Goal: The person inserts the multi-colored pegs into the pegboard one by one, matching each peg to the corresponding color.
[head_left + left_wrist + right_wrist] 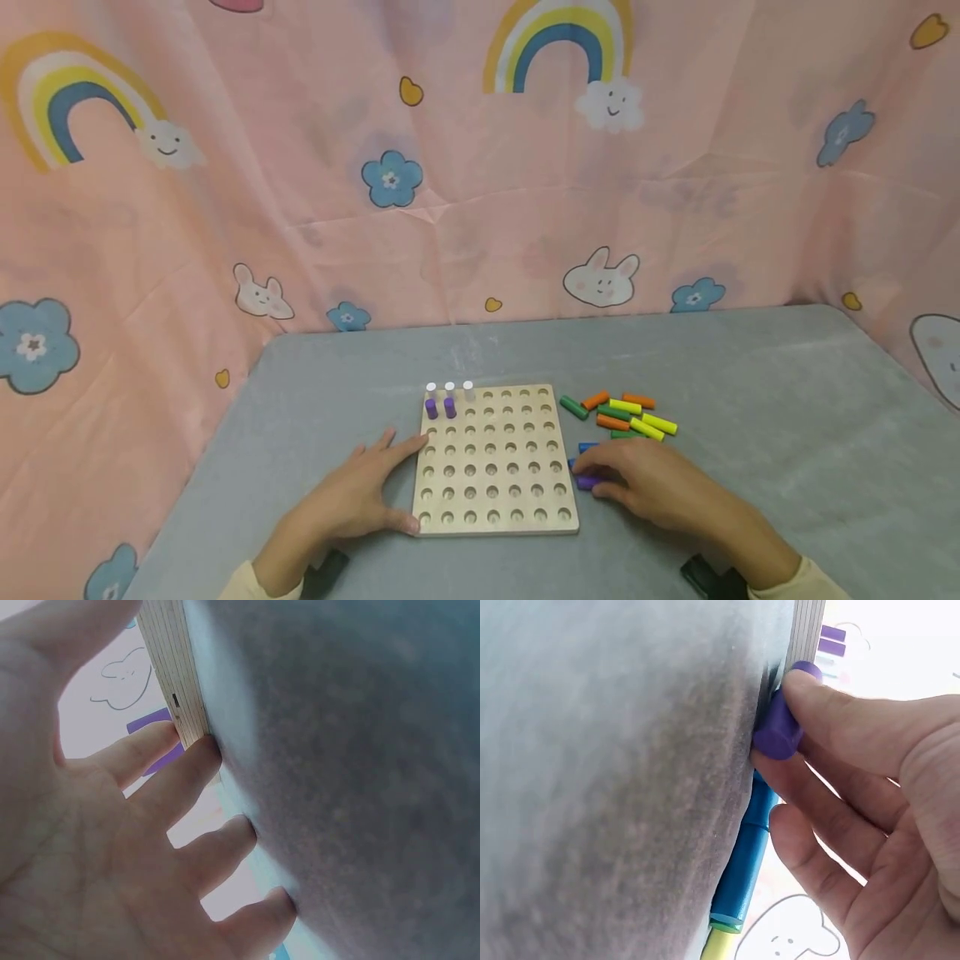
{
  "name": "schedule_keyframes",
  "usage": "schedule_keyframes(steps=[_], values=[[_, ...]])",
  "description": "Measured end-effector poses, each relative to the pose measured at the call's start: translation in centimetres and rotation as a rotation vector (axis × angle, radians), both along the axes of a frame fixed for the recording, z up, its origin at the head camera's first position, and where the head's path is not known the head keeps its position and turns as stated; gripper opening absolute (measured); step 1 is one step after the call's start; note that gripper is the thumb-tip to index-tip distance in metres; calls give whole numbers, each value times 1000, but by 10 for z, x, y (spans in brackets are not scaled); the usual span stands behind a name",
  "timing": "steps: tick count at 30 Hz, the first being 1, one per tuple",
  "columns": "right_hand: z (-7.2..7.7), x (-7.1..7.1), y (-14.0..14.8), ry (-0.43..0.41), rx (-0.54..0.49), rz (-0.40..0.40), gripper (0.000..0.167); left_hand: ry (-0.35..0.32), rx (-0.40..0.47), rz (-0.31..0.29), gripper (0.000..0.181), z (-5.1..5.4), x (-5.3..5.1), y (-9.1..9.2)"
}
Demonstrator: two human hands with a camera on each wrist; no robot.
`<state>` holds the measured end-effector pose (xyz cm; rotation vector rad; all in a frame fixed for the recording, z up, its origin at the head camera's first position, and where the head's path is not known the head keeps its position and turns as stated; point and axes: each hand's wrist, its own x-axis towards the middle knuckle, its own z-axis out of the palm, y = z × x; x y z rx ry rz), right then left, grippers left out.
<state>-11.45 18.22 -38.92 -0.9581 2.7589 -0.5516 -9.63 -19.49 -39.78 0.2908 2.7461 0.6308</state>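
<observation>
A square wooden board (481,481) with rows of round holes lies on the table. White pegs (450,388) stand in its far left holes, with two purple pegs (450,407) in the row before them. My left hand (341,496) rests at the board's left side, thumb by the near corner and index finger on the edge, fingers spread. Beside the board's right edge, my right hand (660,483) pinches a purple peg (778,727) between thumb and fingers. That peg lies low against the table. Blue pegs (742,862) lie just beyond it, partly hidden by the hand in the head view.
Several loose green, orange and yellow pegs (625,407) lie right of the board's far half. Grey cloth covers the table (337,383). A pink patterned curtain (480,208) hangs behind and at both sides.
</observation>
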Motion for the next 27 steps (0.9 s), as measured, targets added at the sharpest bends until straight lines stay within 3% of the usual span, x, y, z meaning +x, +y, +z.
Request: schedule_keyframes(steps=[9,21,27], values=[[-1,-1,3,-13,-72,46,28,3,11,-10,107,0,0,-1],[2,0,-1,-20,-118,-68,21,9,8,-19,107,-2,0,-1],[3,-2,-1,-37,-120,-81,21,8,9,-5,107,-1,-1,-1]])
